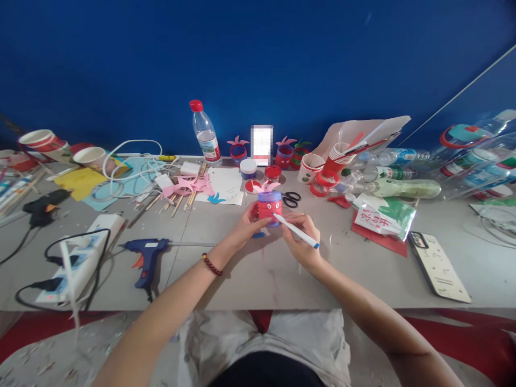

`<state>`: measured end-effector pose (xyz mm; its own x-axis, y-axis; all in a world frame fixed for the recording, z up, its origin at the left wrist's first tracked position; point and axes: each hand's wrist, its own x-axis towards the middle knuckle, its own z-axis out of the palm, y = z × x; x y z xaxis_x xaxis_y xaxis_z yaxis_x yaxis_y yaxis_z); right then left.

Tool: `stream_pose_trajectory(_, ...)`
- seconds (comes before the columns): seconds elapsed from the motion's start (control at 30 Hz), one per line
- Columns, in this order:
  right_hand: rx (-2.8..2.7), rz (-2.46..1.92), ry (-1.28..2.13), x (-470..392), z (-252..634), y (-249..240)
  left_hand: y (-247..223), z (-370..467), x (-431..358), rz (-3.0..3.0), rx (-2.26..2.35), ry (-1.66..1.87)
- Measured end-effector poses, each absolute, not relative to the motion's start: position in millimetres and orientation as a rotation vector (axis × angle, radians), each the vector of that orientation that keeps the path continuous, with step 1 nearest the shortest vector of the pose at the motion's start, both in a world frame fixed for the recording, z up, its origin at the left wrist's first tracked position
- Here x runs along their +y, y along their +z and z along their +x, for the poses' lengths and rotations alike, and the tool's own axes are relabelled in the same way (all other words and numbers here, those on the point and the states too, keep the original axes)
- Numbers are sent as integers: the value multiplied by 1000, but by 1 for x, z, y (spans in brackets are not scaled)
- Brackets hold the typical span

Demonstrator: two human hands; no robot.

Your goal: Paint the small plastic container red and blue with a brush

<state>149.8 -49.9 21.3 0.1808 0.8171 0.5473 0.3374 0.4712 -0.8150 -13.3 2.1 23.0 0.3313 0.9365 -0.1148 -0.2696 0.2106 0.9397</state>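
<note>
My left hand [248, 224] is closed around the side of a small painted cup [264, 210], red in the middle with purple bands. Pink paper leaves stick up from its rim, and two white-ringed eyes mark its front. A white marker [298, 231] with a blue end sits in my right hand [304, 244], its tip at the cup's front just below the eyes. On the table under the cup lies a blue marker cap [258, 235]. Black-handled scissors [291, 199] rest to the right of the cup.
Behind stand paint jars [248, 169], similar painted cups [284, 155] and a water bottle [206, 137]. A blue glue gun [148, 258] and power strip [86, 258] lie left. At right are a phone [439, 267], green packet [397, 217] and several plastic bottles [403, 156].
</note>
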Motion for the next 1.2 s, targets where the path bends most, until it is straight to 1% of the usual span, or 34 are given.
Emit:
stream_pose_trajectory(0.27,-1348,-1001,584,-53,152,28,26,-14,1,963,832,986)
stream_pose_trajectory(0.43,-1166,-956,803,-51,156,33,23,-15,4,959,809,1051)
stream_pose_trajectory(0.6,-883,-950,1048,-39,161,30,16,-16,9,1088,995,1180)
stream_pose_trajectory(0.7,-773,-937,1138,-34,162,29,11,-17,12,1137,998,1241)
stream_pose_trajectory(1.2,-772,-998,1197,-33,161,31,13,-19,13,1075,976,1190)
